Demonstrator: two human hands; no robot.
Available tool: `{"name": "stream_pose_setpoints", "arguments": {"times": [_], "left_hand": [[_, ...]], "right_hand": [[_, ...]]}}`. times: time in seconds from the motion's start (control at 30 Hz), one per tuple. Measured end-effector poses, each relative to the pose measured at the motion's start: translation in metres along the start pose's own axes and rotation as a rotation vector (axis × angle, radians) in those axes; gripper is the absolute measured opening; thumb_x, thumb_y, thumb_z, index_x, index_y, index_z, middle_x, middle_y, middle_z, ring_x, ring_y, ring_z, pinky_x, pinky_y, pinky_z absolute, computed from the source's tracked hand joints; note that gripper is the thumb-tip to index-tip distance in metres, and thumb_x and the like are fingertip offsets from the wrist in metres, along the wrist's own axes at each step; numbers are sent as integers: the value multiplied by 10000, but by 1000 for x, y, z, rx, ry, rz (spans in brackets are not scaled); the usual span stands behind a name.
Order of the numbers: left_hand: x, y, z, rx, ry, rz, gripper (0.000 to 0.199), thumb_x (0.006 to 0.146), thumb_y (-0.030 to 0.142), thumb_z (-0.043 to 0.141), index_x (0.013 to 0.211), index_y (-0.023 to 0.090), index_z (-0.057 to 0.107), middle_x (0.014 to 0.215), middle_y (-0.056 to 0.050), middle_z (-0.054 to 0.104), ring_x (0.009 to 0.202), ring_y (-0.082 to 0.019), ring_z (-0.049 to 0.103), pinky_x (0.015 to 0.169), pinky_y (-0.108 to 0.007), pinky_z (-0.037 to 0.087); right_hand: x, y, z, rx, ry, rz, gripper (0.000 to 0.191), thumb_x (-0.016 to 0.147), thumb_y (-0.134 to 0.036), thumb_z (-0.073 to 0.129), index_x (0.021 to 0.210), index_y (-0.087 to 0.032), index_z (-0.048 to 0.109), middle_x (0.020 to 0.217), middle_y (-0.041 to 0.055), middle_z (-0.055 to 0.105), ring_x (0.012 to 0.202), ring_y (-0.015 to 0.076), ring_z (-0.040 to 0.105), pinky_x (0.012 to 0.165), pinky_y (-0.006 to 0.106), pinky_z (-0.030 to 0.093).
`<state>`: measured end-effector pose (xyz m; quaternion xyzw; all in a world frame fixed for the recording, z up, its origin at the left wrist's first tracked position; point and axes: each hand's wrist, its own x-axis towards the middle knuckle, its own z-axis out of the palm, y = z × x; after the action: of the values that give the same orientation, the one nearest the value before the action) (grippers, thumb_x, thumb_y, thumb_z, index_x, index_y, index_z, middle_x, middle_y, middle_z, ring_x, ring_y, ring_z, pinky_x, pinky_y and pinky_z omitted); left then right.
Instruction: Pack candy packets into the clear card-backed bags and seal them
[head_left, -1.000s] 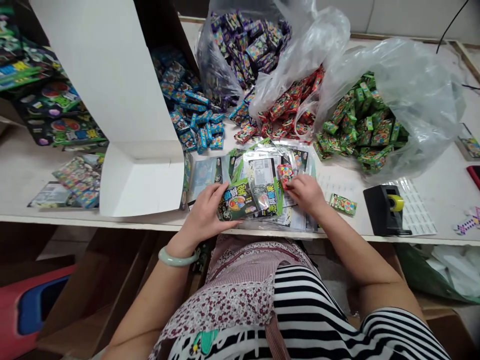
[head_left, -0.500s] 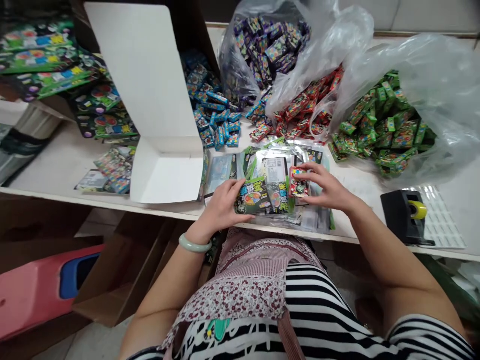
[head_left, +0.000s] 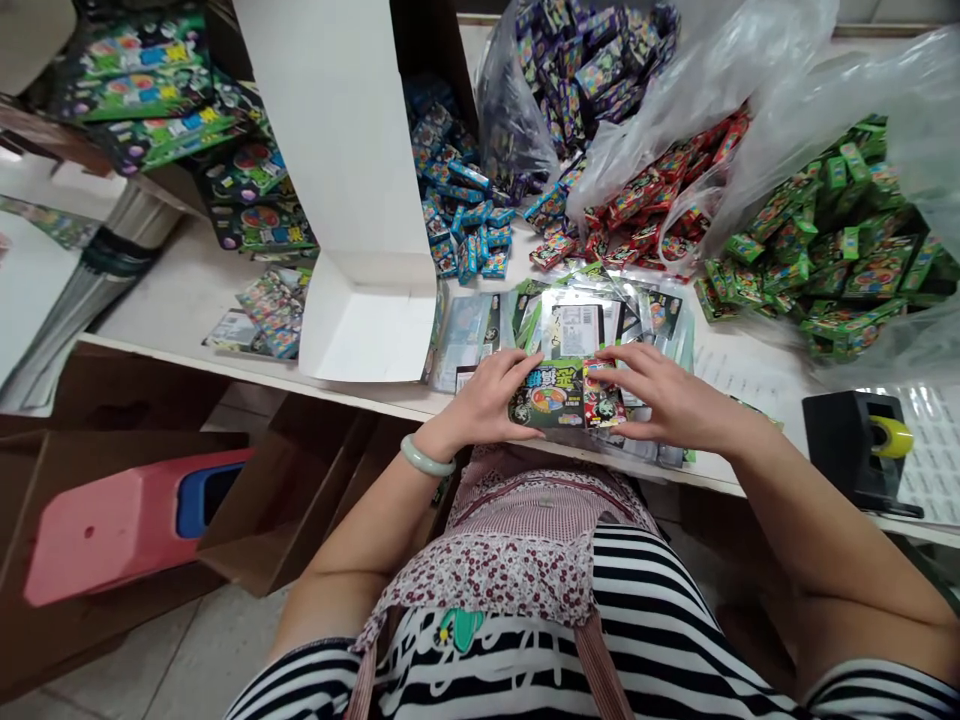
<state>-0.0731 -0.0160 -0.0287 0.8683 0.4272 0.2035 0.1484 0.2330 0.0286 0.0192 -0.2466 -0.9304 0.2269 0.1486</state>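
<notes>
My left hand (head_left: 491, 400) grips the left end of a black and green printed packet (head_left: 551, 393), thumb at the lower edge and fingers at the upper. In my right hand (head_left: 660, 400) a small red candy box (head_left: 604, 393) is pinched between thumb and fingers. The red box sits right against the packet's right end; whether it lies inside or on top, I cannot tell. Beneath and behind both hands, clear plastic packets with printed cards (head_left: 576, 325) lie in an overlapping pile on the table (head_left: 360, 394).
An upright-lidded white carton (head_left: 367, 325) stands left of the pile. Behind are loose blue boxes (head_left: 472, 235) and plastic bags of purple boxes (head_left: 592, 70), red boxes (head_left: 645, 200) and green boxes (head_left: 840, 230). A black tape dispenser (head_left: 847, 450) stands at right, by the table's front edge.
The red box has come together with the packet, which my left hand now holds level rather than tilted. The whole view has shifted, so the table's things appear further right and higher.
</notes>
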Motion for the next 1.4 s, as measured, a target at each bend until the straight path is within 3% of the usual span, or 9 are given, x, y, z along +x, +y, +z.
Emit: {"name": "stream_pose_setpoints", "arguments": {"times": [0.2,0.33,0.47,0.73,0.87,1.0,1.13,1.27,1.4], "left_hand": [[2,-2,-1,55,-43,13,1057,726,723,689,1542,177,298,1351,-201,494,1235,-376,501,1045,-538,435],[5,1,2,12,-60,5,1045,717,702,709,1532,174,322,1360,-196,496,1245,-375,497,1055,-532,431],[5,3,5,19,-13,-53,1042,715,695,715,1520,161,324,1335,-198,503,1237,-370,504,1044,-530,442],[6,1,9,1,95,-44,1024,738,666,708,1509,108,330,1317,-225,513,1226,-375,513,1027,-546,454],[-1,-3,-3,31,168,-141,1044,745,691,691,1531,132,292,1318,-211,504,1229,-369,510,1032,-551,454],[-10,-5,-15,30,190,-165,1073,749,686,694,1558,162,223,1330,-195,485,1238,-359,510,1049,-542,460],[-20,-9,-20,8,186,-240,1098,750,634,729,1577,189,161,1354,-196,481,1247,-364,513,1051,-545,468],[-29,-18,-18,-48,125,-325,1151,719,602,774,1586,214,124,1382,-199,489,1256,-372,522,1048,-555,478],[-38,-36,1,-177,7,-393,1193,652,673,783,1581,251,165,1431,-186,490,1279,-374,530,1034,-519,509]], "right_hand": [[7,-2,9,-1,-9,-4,409,818,-206,691,1198,-205,543,1253,167,556,1213,333,529,1005,546,488],[14,2,13,53,-17,-28,376,807,-381,762,1081,-211,568,1174,151,593,1149,329,552,962,533,507],[13,5,17,143,148,21,510,797,-577,723,1137,-229,572,1228,143,619,1169,320,572,983,520,500],[23,-5,39,360,267,211,299,973,-383,537,1230,-250,612,1099,72,736,997,245,690,885,429,547],[94,45,22,262,487,353,218,926,-375,578,1041,-241,706,958,52,761,846,237,697,806,401,549],[210,106,-1,-157,353,282,244,895,-273,571,1057,-181,728,1070,130,746,1043,316,642,961,478,474],[304,158,-27,-370,321,431,309,907,-139,457,1105,-85,689,1125,213,705,1128,355,599,1004,510,418],[355,205,-57,-310,537,748,359,936,-144,438,1253,-53,579,1285,230,611,1191,329,578,987,472,440],[388,239,-79,-354,607,776,367,950,-240,484,1262,-66,568,1292,217,601,1232,322,538,1039,487,401]]}}
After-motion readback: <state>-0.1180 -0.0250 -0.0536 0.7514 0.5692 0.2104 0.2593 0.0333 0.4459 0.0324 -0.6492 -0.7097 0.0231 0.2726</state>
